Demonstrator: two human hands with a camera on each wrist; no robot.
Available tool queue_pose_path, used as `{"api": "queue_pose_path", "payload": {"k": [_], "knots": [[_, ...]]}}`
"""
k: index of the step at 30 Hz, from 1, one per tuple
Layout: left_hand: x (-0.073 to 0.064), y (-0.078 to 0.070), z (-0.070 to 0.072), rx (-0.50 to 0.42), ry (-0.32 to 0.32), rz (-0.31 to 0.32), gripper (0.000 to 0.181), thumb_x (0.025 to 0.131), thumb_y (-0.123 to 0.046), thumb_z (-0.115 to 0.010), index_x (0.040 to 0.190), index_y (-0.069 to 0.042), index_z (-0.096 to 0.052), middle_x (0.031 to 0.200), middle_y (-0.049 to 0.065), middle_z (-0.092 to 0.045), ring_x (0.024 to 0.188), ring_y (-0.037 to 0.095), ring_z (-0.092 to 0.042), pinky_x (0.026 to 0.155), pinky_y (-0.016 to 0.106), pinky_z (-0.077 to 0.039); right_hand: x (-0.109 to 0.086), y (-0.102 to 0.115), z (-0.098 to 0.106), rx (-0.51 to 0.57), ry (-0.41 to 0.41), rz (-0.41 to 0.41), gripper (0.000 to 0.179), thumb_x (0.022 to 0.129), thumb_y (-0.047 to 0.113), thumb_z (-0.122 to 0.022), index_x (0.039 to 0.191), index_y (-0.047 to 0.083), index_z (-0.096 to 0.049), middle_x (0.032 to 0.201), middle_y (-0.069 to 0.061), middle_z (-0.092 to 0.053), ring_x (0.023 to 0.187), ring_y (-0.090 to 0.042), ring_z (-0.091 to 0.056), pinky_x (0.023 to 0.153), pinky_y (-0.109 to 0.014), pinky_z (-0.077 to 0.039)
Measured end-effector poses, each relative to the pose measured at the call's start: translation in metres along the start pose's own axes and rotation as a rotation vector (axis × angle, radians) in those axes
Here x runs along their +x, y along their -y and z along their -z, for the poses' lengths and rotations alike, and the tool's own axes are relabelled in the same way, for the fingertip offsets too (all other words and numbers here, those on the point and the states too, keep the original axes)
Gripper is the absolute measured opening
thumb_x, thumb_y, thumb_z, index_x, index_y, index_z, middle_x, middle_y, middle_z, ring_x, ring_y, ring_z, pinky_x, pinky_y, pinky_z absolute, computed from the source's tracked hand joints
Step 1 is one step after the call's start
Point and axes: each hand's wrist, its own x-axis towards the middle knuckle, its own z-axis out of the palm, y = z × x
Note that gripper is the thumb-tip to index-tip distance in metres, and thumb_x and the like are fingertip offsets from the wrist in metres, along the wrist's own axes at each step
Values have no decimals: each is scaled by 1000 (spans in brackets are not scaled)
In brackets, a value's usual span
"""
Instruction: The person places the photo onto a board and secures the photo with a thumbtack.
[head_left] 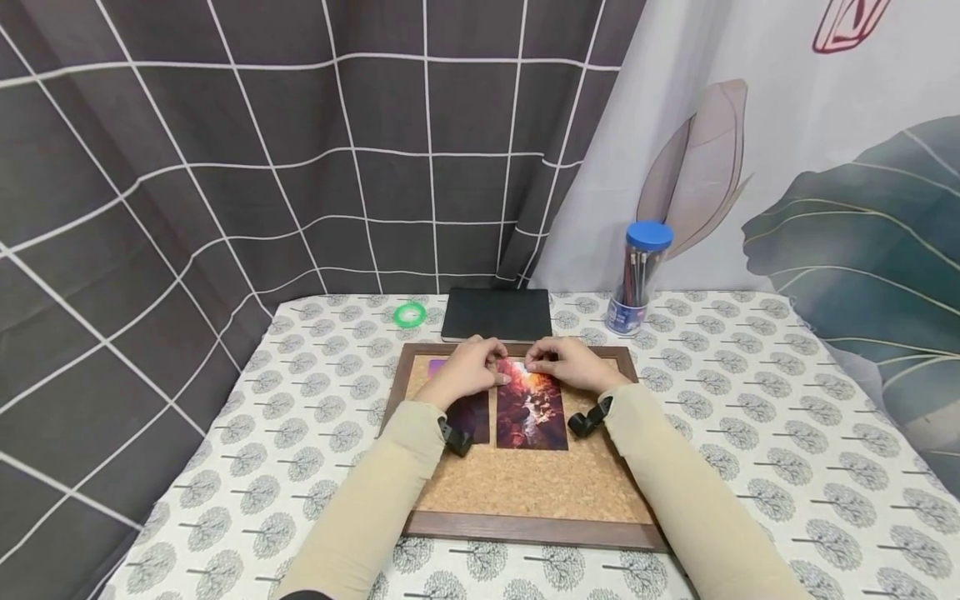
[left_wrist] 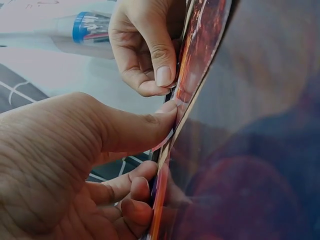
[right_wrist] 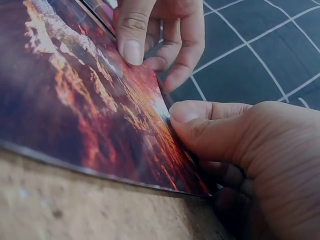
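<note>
A glossy photo print (head_left: pixel 531 414) with a red and orange scene lies on a wood-framed cork board (head_left: pixel 525 485). My left hand (head_left: pixel 471 368) holds its upper left corner, the thumb (right_wrist: pixel 132 51) flat on the face and the other fingers beyond the edge. At the top edge, my right hand (head_left: pixel 576 364) pinches with thumb and forefinger (right_wrist: pixel 185 113); whether something tiny sits between those tips cannot be told. Beneath the left wrist is a second, dark purple print (head_left: pixel 474 418), partly covered by that hand.
Behind the board lies a black flat pad (head_left: pixel 497 313). A green ring-shaped roll (head_left: pixel 409 315) is at its left. At the right stands a clear blue-lidded jar (head_left: pixel 636 279) of pencils. Tree-patterned cloth (head_left: pixel 750 400) covers the table, with a dark grid curtain (head_left: pixel 390 108) behind.
</note>
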Motion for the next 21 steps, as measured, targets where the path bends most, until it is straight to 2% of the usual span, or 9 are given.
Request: {"api": "queue_pose_path", "payload": {"k": [11,21], "knots": [[0,1,-1,8,16,-30,25,85,-25,-80,106,-13,-71,94,3,-56,86,15,-51,77,30,-45,2,0,-2,-25,-21,-11,6,93,21,-73,95,15,-75,93,3,-69,87,-15,-61,79,-37,-48],[2,5,-3,14,29,-57,32,86,-31,-81,109,-13,-70,102,1,-55,88,15,-54,83,31,-48,1,-1,0,6,-9,-60,4,92,22,-74,95,19,-76,93,4,-70,88,-15,-61,82,-37,-47]]}}
